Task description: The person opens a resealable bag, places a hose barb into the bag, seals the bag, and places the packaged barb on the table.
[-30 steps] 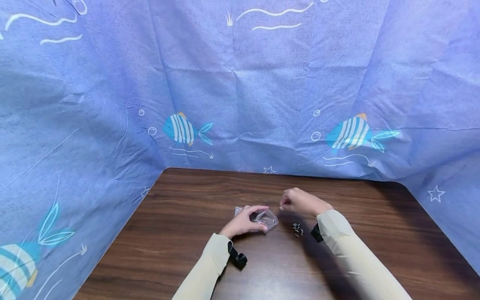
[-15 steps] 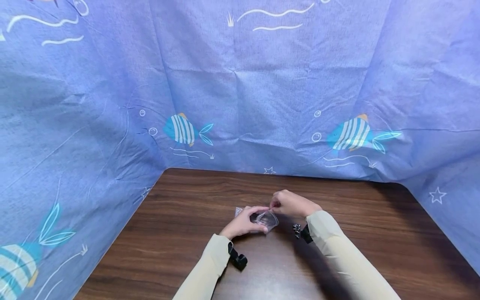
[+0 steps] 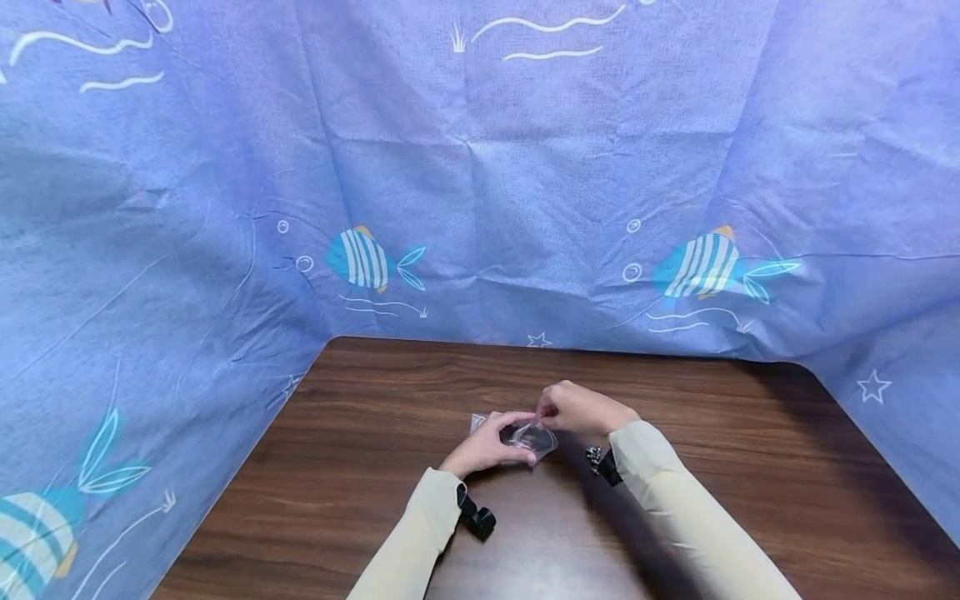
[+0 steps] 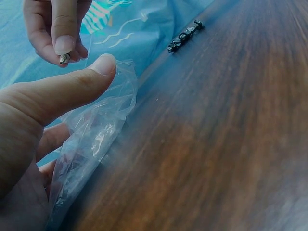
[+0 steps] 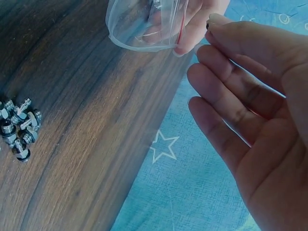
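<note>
A clear plastic zip bag (image 3: 542, 443) lies in the curve of my left hand (image 3: 483, 447), thumb on the near side and fingers on the far side, its mouth spread apart. The right wrist view shows a red line along the bag's mouth (image 5: 182, 24). Thumb and fingertips of my right hand (image 3: 588, 408) pinch a small metal fitting (image 4: 64, 58) right at the mouth of the bag. The fitting is mostly hidden by the fingertips in the right wrist view. A small heap of similar silvery fittings with black rings (image 5: 19, 127) lies on the table, near the right wrist.
The dark wood-grain table (image 3: 390, 500) ends at the back against a blue fish-print cloth (image 3: 540, 208), which also hangs at both sides. A black wrist strap (image 3: 477, 518) sits on the left wrist, and another strap (image 3: 609, 468) on the right wrist overlaps the heap.
My right hand has moved left from above the table to the mouth of the bag, carrying the small fitting. My left hand and the bag have stayed in place.
</note>
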The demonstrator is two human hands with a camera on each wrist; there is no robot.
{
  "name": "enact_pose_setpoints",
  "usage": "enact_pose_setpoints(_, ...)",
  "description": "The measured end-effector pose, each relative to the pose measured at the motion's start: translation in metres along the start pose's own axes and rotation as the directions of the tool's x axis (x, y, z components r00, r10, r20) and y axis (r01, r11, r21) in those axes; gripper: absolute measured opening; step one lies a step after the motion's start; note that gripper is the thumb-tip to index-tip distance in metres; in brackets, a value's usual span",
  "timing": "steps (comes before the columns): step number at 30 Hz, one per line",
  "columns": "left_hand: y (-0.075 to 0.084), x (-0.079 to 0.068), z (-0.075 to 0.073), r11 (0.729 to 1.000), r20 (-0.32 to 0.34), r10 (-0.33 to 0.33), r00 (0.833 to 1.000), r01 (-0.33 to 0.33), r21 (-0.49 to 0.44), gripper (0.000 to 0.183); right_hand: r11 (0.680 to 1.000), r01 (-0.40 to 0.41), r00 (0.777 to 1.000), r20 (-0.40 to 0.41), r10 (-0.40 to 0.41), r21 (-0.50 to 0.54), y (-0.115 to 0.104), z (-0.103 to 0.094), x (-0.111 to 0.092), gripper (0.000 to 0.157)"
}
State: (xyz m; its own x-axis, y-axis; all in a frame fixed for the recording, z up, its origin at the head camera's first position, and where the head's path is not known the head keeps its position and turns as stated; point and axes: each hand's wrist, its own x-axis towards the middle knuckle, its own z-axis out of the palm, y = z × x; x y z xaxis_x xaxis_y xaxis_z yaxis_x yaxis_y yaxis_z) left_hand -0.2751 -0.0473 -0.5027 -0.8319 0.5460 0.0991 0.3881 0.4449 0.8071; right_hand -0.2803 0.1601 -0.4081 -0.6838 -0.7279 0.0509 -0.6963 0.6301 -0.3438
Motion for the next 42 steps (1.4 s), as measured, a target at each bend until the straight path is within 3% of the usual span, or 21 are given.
enact_pose_setpoints(15, 0.002, -0.002, -0.001, 1.0, 0.003, 0.0, 1.0, 0.0, -0.014, 0.062, 1.0, 0.001, 1.0, 0.006, -0.001, 0.03, 0.001, -0.005, -0.007, 0.006)
enact_pose_setpoints(42, 0.002, -0.001, -0.001, 1.0, 0.0, 0.01, 1.0, -0.01, -0.01, 0.064, 0.999, -0.042, 0.999, 0.015, 0.042, -0.01, 0.041, 0.002, -0.054, 0.004)
